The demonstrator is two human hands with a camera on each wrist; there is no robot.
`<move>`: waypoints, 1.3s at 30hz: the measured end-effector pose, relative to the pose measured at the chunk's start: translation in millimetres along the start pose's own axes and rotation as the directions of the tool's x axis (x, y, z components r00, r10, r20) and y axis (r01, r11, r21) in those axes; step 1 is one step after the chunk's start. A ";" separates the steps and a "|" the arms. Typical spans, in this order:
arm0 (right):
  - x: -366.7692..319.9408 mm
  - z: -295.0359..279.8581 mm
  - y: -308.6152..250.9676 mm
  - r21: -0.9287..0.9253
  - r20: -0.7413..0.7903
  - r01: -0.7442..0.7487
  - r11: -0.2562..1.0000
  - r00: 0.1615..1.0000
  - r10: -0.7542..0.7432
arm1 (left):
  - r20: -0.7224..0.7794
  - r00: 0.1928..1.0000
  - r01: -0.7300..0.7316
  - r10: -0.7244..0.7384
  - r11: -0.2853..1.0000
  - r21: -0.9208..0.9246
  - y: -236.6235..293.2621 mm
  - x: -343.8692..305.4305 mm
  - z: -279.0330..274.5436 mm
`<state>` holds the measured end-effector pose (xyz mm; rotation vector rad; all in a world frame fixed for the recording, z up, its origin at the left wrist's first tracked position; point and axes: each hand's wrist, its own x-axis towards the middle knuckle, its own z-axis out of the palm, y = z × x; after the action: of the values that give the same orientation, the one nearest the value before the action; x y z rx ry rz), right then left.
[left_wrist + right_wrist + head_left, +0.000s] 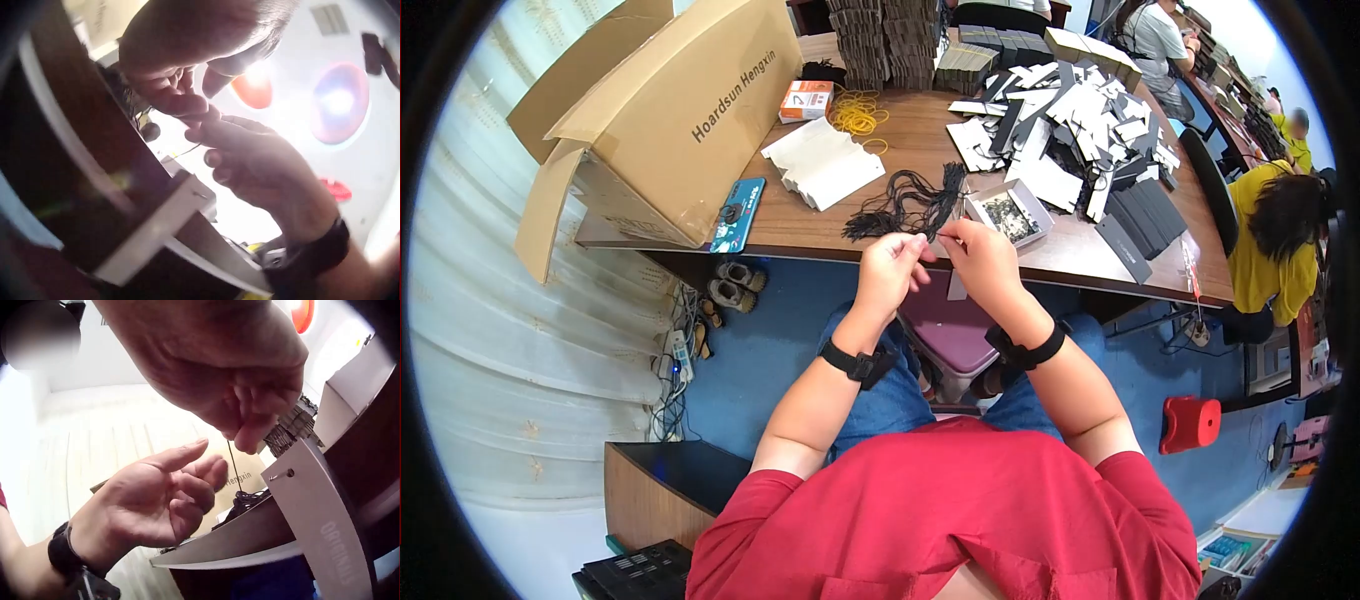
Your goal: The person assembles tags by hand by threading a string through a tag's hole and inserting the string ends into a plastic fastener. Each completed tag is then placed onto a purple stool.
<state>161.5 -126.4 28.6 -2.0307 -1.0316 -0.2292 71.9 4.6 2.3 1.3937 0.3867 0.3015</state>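
My right hand pinches a thin black cord between thumb and fingertips at the table edge. Beside it my left hand has its fingers loosely bent and its thumb apart from them, with nothing visible gripped. Below the hands hangs a pale tag, with a hole near its top and lettering on its face. What holds the tag up is hidden. Just beyond the hands lies a tangled bunch of black cords.
A shallow box stands right of the cords, before a heap of black and white tags. To the left are folded white paper, yellow rubber bands, a blue packet and a large carton. People sit at the right.
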 end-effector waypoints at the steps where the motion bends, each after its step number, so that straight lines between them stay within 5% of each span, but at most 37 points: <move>1: -2.8 0.9 1.3 0.011 -0.017 0.054 0.998 0.998 -0.054 | 0.087 0.990 0.125 -0.114 0.984 -0.129 3.7 -1.4 0.2; 5: -23.2 -9.5 -10.4 -0.082 0.066 0.227 0.970 0.973 -0.222 | 0.112 0.982 0.190 -0.153 0.815 -0.548 -7.5 22.1 -7.3; 8: -45.4 -13.5 -10.8 -0.037 0.098 0.245 0.969 0.966 -0.240 | 0.154 0.974 0.227 -0.167 0.728 -0.647 -2.5 42.5 -28.7; 12: -71.1 -21.2 -10.9 -0.010 0.175 0.162 0.987 0.972 -0.158 | 0.149 0.965 0.252 -0.217 0.602 -0.758 -4.9 75.4 -54.9; 13: -74.8 -25.2 -12.7 0.016 0.225 0.094 0.995 0.970 -0.095 | 0.266 0.944 0.328 -0.192 0.496 -0.804 -2.3 77.3 -62.3; 17: -75.7 -36.9 -19.7 0.337 0.291 -0.184 0.923 0.953 0.084 | -0.224 0.974 -0.135 0.038 0.891 -0.433 28.0 43.6 -32.3; 20: -60.3 -57.4 -26.8 0.490 0.363 -0.483 0.726 0.870 0.334 | -0.058 0.964 -0.256 0.258 0.966 0.033 28.9 1.7 -23.9; 22: -54.5 -67.0 -28.4 0.498 0.332 -0.464 0.732 0.882 0.334 | 0.268 0.963 -0.066 0.030 0.990 0.127 26.2 -27.6 -13.0; 25: -62.7 -59.4 -30.7 0.402 0.239 -0.221 0.889 0.962 0.131 | 0.341 0.936 0.146 -0.091 0.979 -0.139 20.9 -53.9 25.2; 27: -67.3 -61.5 -37.7 0.283 0.298 -0.263 0.922 0.938 0.176 | 0.308 0.946 0.182 -0.099 0.951 -0.251 8.5 -48.7 25.9; 30: -73.3 -53.7 -27.3 0.224 0.290 -0.277 0.934 0.934 0.208 | 0.197 0.980 0.027 0.000 0.991 -0.134 -1.4 -39.6 23.2; 31: -75.3 -53.4 -24.3 0.215 0.283 -0.286 0.934 0.934 0.220 | 0.032 0.978 -0.203 0.208 0.971 -0.123 -1.4 -38.8 31.5; 32: -74.8 -55.6 -22.7 0.224 0.294 -0.343 0.912 0.916 0.272 | -0.069 0.881 -0.436 0.468 0.860 0.263 -0.7 -36.0 28.0; 34: -69.2 -60.5 -19.5 0.242 0.316 -0.449 0.860 0.875 0.368 | 0.065 0.890 -0.444 0.452 0.822 0.357 8.1 -39.5 16.6; 35: -69.4 -59.3 -16.4 0.278 0.261 -0.409 0.869 0.903 0.341 | 0.163 0.968 -0.228 0.190 0.939 0.259 13.9 -43.7 18.1; 36: -69.3 -60.6 -16.8 0.270 0.259 -0.385 0.883 0.912 0.318 | 0.270 0.963 -0.051 0.000 0.982 0.184 6.6 -43.3 18.3; 39: -70.0 -59.1 -20.5 0.268 0.260 -0.292 0.918 0.939 0.223 | 0.378 0.902 0.274 -0.210 0.954 -0.124 -8.3 -42.5 25.4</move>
<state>112.4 -204.9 44.6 -1.9108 -0.8561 0.2912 44.5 -37.4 1.1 1.1821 0.2184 -0.1266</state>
